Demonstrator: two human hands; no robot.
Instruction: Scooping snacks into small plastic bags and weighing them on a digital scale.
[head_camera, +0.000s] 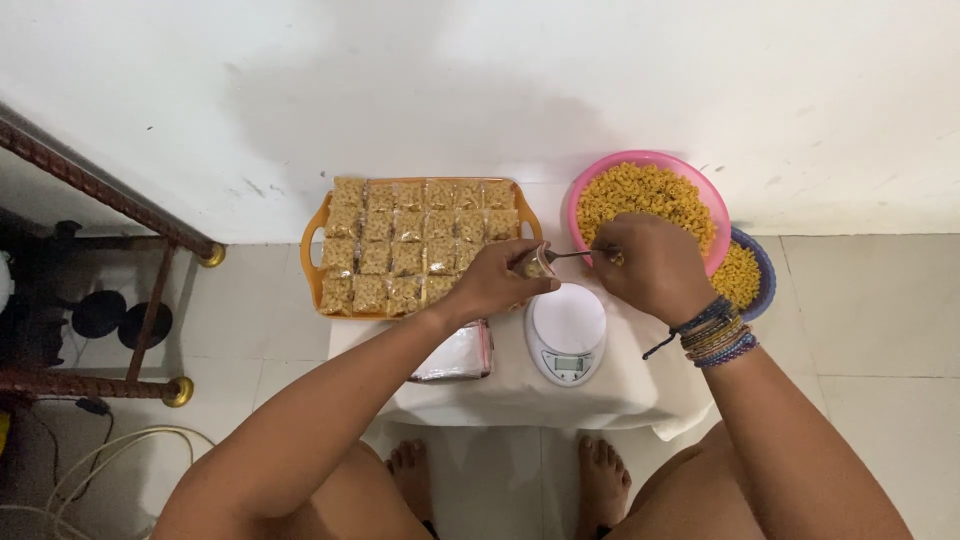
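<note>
- The left hand (495, 283) hovers over the desk (520, 385), its fingers pinched round a small clear bag (537, 266) held upright just above the scale (566, 330).
- The right hand (650, 268) has its fingers clenched on a spoon (572, 255), whose bowl meets the bag's mouth.
- The pink bowl (700, 195), heaped with yellow macaroni, sits right behind the right hand; a blue bowl (762, 270) with more macaroni peeks out beside it.
- An orange tray (312, 262) to the left holds rows of filled packets, touching one another.
- A stack of empty bags (455, 355) lies on the desk under the left wrist, next to the white scale.
- Corded bracelets (718, 335) circle the right wrist.
</note>
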